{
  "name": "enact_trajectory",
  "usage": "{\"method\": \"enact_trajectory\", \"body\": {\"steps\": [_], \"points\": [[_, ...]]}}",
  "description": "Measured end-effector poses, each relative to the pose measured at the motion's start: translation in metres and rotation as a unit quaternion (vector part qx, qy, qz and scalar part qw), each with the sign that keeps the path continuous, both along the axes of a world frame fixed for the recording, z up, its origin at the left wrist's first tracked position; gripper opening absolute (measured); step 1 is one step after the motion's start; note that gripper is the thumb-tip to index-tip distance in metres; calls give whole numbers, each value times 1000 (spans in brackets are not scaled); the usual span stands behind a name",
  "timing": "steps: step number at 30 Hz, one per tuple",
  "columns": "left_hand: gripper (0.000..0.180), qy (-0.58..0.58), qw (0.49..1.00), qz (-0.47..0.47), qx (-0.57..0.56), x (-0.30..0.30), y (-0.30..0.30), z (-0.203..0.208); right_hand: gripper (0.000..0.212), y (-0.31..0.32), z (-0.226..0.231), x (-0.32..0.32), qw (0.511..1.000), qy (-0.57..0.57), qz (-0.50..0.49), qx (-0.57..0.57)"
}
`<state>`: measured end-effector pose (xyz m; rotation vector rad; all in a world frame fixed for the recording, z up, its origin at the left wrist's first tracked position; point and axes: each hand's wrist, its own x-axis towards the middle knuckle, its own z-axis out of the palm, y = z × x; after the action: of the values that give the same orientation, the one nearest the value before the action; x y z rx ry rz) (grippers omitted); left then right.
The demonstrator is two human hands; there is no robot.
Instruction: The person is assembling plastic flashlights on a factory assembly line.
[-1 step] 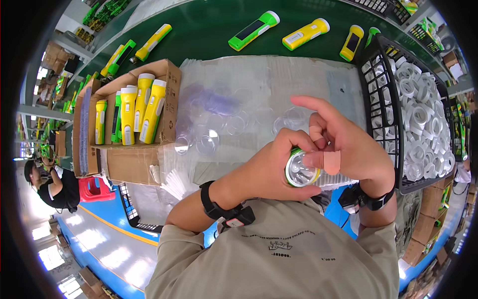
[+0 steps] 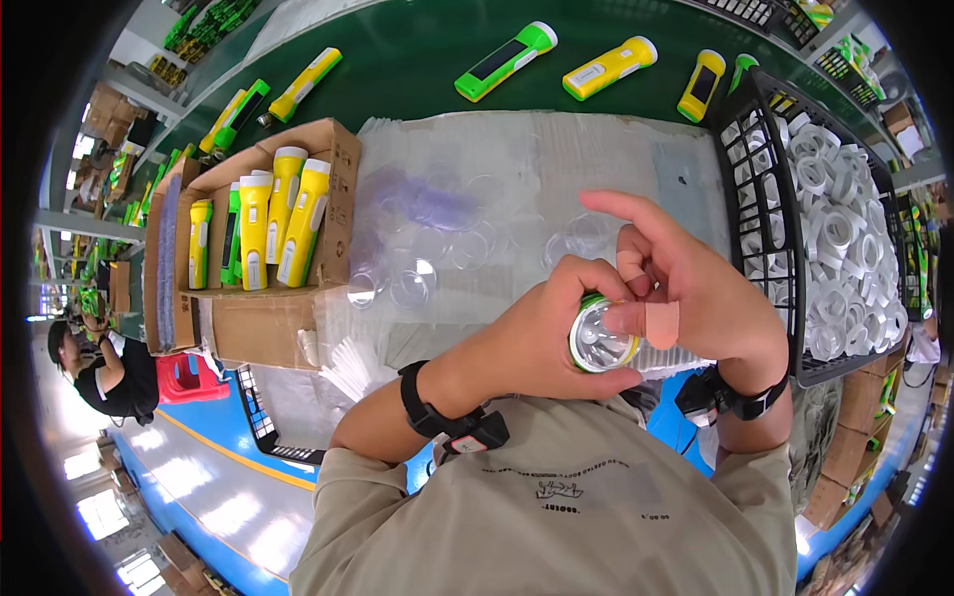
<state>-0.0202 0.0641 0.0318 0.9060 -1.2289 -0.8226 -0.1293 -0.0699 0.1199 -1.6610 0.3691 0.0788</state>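
My left hand (image 2: 542, 338) is wrapped round the head of a flashlight (image 2: 602, 343). Its round silver reflector faces up, with a green and yellow rim; the rest of its body is hidden. Over it is my right hand (image 2: 696, 288), its thumb, with a tan bandage strip, resting on the reflector's face. The right index finger is stretched out and the other fingers are curled, with nothing visible in them. Beyond my hands, clear round lenses (image 2: 412, 285) and a purple-tinted heap of discs (image 2: 437, 207) lie on the plastic-covered work surface (image 2: 586, 139).
At left, a cardboard box (image 2: 343, 199) holds several yellow and green flashlights (image 2: 255, 228). A black basket (image 2: 795, 228) of white rings (image 2: 840, 233) stands at right. More flashlights (image 2: 507, 62) lie on the green belt (image 2: 397, 74). A person (image 2: 114, 372) sits far left near a red stool (image 2: 189, 379).
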Motion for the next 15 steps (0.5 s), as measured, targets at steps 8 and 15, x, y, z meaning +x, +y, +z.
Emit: {"method": "enact_trajectory", "body": {"steps": [8, 15], "points": [[66, -48, 998, -28, 12, 4, -3, 4, 75, 1, 2, -4, 1000, 5, 1, 5], [58, -52, 999, 7, 1, -1, -5, 14, 71, 14, -3, -15, 985, -60, -11, -161]]}}
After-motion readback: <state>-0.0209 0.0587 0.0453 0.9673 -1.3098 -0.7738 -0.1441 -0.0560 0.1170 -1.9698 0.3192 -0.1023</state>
